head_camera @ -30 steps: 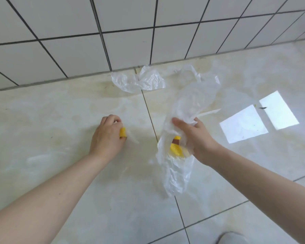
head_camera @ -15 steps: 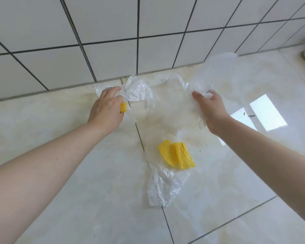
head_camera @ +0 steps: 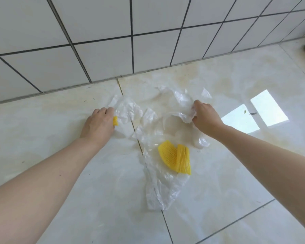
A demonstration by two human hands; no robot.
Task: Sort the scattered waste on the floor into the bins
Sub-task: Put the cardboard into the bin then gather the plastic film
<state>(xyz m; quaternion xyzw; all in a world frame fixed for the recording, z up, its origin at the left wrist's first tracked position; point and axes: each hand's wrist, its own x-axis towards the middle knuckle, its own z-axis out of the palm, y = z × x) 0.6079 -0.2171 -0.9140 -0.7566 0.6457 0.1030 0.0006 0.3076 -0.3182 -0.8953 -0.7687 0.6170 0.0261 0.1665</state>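
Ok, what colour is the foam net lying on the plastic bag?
Yellow, with a mesh pattern: foam net on the clear plastic bag, head view.

Head view, floor level. Left hand (head_camera: 98, 125) curled round a small yellow scrap (head_camera: 115, 120), fingertips touching a crumpled clear plastic sheet (head_camera: 126, 110) just beside it. Right hand (head_camera: 205, 117) grips the bunched edge of a clear plastic bag (head_camera: 161, 189) spread on the pale floor tiles (head_camera: 60, 217). Yellow foam net (head_camera: 175, 156), folded, lies on the bag between the forearms. White tiled wall (head_camera: 104, 50) behind.
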